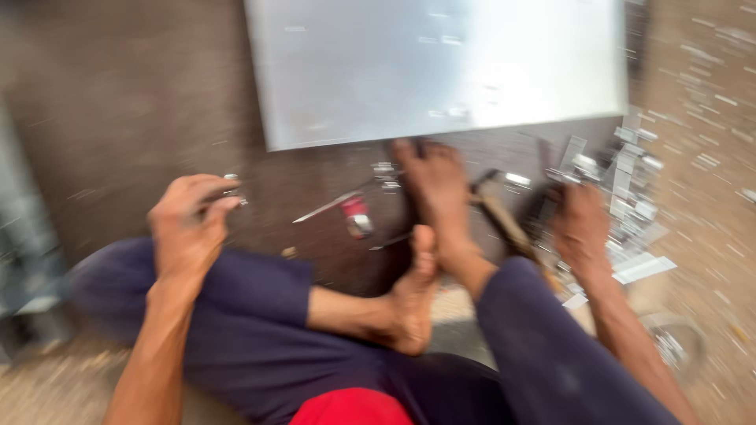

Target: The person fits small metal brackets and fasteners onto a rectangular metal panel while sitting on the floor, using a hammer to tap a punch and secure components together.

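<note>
Left hand [189, 224]: small metal piece [231, 189] pinched in a closed grip. Right hand [581, 228]: closed around a dark handle [543, 206], beside metal scraps [630, 197]; tool kind blurred.

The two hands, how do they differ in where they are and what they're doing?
The left hand is raised above the knee, pinching a small shiny metal piece; the right hand is lower, reaching among the metal scraps on the floor, its grip blurred. Both are bare.

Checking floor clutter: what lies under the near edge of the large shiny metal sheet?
The large shiny metal sheet covers the brown floor; a bare foot's toes reach its edge. Anything beneath is hidden, and blur obscures detail.
</note>
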